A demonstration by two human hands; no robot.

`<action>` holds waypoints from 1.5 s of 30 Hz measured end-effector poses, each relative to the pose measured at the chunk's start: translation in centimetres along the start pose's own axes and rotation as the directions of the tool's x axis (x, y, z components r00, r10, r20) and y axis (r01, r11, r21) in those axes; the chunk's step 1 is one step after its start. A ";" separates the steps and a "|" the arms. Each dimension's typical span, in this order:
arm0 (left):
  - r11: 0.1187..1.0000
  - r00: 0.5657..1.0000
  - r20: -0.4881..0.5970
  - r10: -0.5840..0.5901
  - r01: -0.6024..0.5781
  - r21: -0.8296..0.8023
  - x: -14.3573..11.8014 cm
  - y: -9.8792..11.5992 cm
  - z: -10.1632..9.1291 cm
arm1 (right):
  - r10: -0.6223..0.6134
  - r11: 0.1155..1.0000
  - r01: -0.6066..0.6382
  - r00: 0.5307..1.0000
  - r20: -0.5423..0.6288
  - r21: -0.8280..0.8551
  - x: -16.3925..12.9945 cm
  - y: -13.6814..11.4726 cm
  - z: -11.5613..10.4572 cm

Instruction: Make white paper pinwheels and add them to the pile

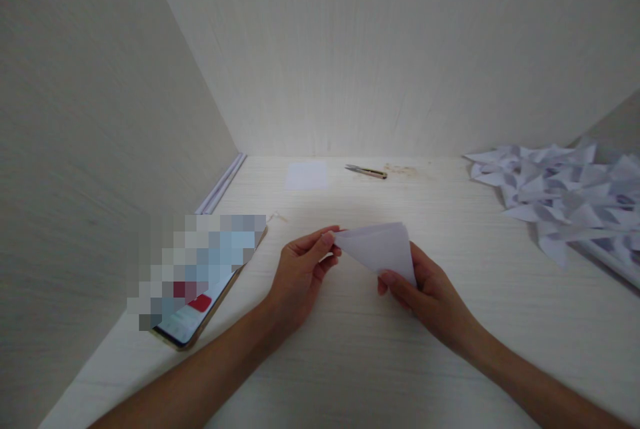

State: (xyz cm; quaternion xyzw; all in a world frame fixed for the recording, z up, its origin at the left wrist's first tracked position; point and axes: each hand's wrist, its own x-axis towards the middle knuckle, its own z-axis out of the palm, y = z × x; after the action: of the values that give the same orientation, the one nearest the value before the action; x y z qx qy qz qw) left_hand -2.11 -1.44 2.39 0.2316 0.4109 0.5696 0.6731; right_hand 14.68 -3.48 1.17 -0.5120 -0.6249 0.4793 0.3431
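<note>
Two bare forearms reach in over the pale wood-grain desk (350, 362); between them, above its middle, a folded white paper triangle (381, 249) is held, matte and crisp-edged; the left hand (300, 275) pinches its left tip with narrow fingers, the right hand (425, 292) grips its lower corner; right, a heap of pointed folded papers (565, 199); left, a phone (200, 295); far back, a flat sheet (306, 175) and slim metal clippers (366, 171).

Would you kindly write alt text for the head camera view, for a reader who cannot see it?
Two bare hands, left hand and right hand, pinch a folded white paper triangle above a pale desk. A phone lies at left, a heap of folded papers at right, a small cutter at the back.
</note>
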 end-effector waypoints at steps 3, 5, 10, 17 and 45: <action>1.000 1.000 -0.022 -0.002 0.002 0.014 -0.1 0.1 0.1 | 0.002 1.000 -0.002 1.000 -0.003 -0.002 0.0 0.0 0.0; 1.000 1.000 -0.026 -0.001 0.001 0.012 -0.2 0.2 0.2 | -0.002 1.000 0.002 1.000 -0.003 -0.001 0.1 0.0 0.0; 1.000 1.000 -0.019 -0.004 0.004 -0.002 -0.1 0.1 0.1 | -0.020 0.999 0.020 1.000 -0.008 -0.024 0.1 -0.1 0.0; 0.999 1.000 0.007 -0.018 0.019 -0.027 -0.1 0.0 0.1 | -0.008 1.000 0.008 1.000 0.000 -0.008 0.1 -0.1 0.0; 0.981 0.991 -0.053 0.120 -0.110 0.159 0.8 -0.3 -0.7 | 0.009 0.999 -0.012 0.997 0.072 0.041 0.5 0.2 -0.3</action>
State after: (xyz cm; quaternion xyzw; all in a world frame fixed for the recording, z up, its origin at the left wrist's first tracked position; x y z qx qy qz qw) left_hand -2.47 -0.89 1.51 0.2891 0.4610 0.5805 0.6058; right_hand 14.87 -2.92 1.00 -0.4905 -0.6239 0.5122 0.3284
